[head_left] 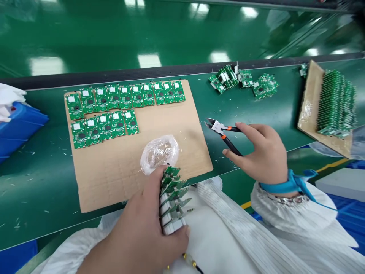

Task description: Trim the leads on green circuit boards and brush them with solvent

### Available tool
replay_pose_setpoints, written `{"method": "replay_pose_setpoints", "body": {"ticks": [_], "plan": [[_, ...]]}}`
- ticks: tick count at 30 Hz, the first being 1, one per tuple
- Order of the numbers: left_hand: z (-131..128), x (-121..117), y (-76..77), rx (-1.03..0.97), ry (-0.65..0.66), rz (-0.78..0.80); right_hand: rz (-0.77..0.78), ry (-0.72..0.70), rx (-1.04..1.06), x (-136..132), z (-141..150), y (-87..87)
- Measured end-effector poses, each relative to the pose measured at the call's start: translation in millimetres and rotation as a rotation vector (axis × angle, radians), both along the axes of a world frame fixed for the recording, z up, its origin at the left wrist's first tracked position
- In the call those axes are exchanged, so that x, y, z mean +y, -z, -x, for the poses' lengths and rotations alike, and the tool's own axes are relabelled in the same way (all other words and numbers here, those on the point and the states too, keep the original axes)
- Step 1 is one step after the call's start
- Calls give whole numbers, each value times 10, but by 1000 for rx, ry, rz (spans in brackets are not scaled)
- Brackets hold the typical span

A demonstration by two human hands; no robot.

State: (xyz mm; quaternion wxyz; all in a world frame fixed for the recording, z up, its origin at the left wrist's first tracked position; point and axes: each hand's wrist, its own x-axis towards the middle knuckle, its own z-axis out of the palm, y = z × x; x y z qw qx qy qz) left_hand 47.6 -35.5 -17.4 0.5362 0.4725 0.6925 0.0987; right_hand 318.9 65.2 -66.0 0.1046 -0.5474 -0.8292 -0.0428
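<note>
Circuit boards (172, 198), about seven in a fanned stack, green with white blocks at one end, sit in the left hand (142, 224). That hand is closed around the stack, thumb along one side and fingers wrapped beneath.

The right hand (262, 156) is raised and pinches black-handled diagonal cutters (228, 139) between thumb and forefinger. The cutters have steel jaws and an orange pivot. A blue strap (288, 184) circles that wrist, above a ribbed white sleeve (285, 217).

Just ahead of the left hand lie a crumpled clear plastic bag (159, 154) and a corrugated cardboard sheet (114, 179) carrying about fifteen green boards (102, 110) in two rows, roughly ten and five. Beyond the right hand are three loose clusters of boards (242, 82). Farther right, many boards (336, 101) stand in rows on a cardboard piece (309, 114). Left of the left hand sits a blue plastic bin (19, 129) under white cloth (8, 99). Pale clippings dot the green tabletop (42, 190).
</note>
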Motion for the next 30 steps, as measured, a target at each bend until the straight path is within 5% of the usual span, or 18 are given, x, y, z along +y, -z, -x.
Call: {"method": "replay_pose_setpoints", "body": {"ticks": [7, 18, 20, 24, 26, 30], "plan": [[-51, -29, -26, 194, 97, -231, 142, 65, 51, 18, -158, 187], [-48, -65, 116, 336, 88, -344, 64, -60, 172, -17, -39, 67], [-53, -62, 106, 330, 97, -353, 173, -50, 315, -15, -50, 61], [-46, -51, 64, 300, 113, -367, 709, 80, 789, 14, -107, 73], [-33, -47, 61, 291, 126, -384, 830, 188, 813, 28, -124, 89], [25, -57, 135, 318, 153, -508, 460, 377, 320, 55, -121, 172]]}}
